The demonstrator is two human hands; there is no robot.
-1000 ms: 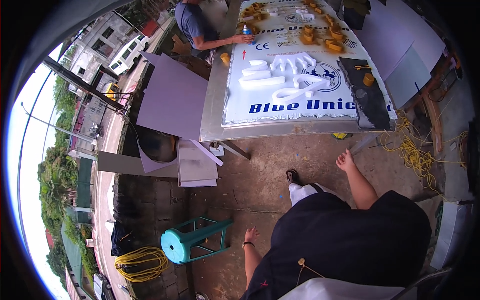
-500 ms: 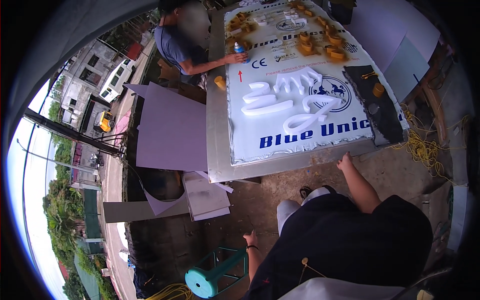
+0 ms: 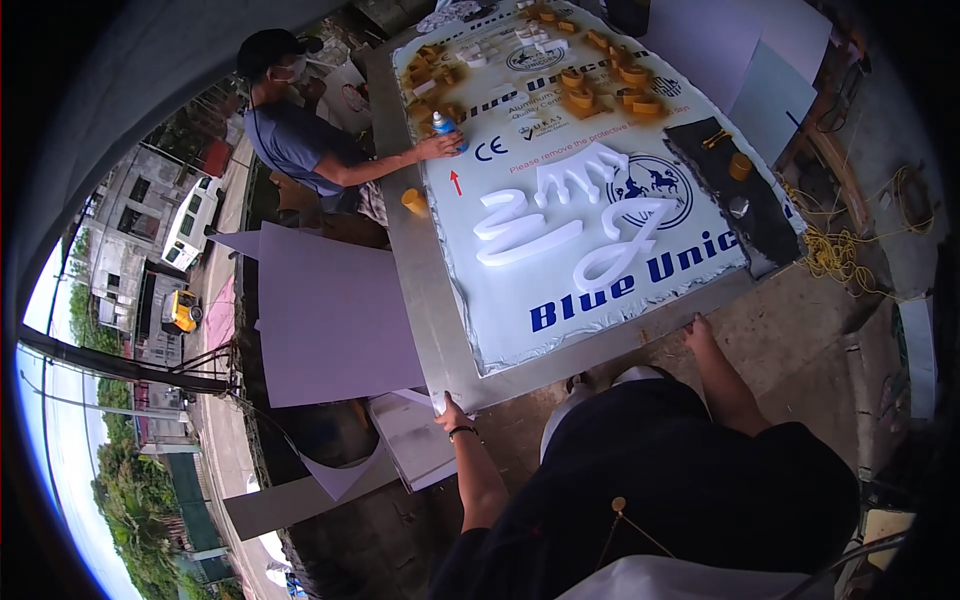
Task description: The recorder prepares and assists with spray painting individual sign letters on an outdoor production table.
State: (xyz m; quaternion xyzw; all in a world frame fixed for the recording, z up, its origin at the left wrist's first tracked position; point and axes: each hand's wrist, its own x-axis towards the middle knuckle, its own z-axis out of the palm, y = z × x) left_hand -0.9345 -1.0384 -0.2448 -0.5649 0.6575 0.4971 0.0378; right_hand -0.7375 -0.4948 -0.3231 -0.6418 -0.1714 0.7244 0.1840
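Observation:
My left hand (image 3: 448,408) grips the near-left corner of the metal tabletop (image 3: 520,372). My right hand (image 3: 697,330) holds the near edge farther right, its fingers at the rim. On the top lies a white printed sheet (image 3: 690,282) with torn, crinkled edges, carrying white cut-out shapes (image 3: 530,243) near me and yellow-orange pieces (image 3: 577,96) amid brown overspray farther back. A dark strip (image 3: 710,165) lies along the right side, with a small yellow cylinder (image 3: 740,167) on it.
A co-worker in a cap and grey-blue shirt (image 3: 300,150) reaches to a blue spray can (image 3: 447,128) at the table's left. Pale boards (image 3: 330,310) lean at left, others (image 3: 770,70) at back right. Yellow cord (image 3: 840,255) lies tangled at right. A street (image 3: 210,400) runs beyond.
I am closer to the table, which now sits angled in view. Both my hands have risen from hanging below it onto its near edge. The teal stool has left the view.

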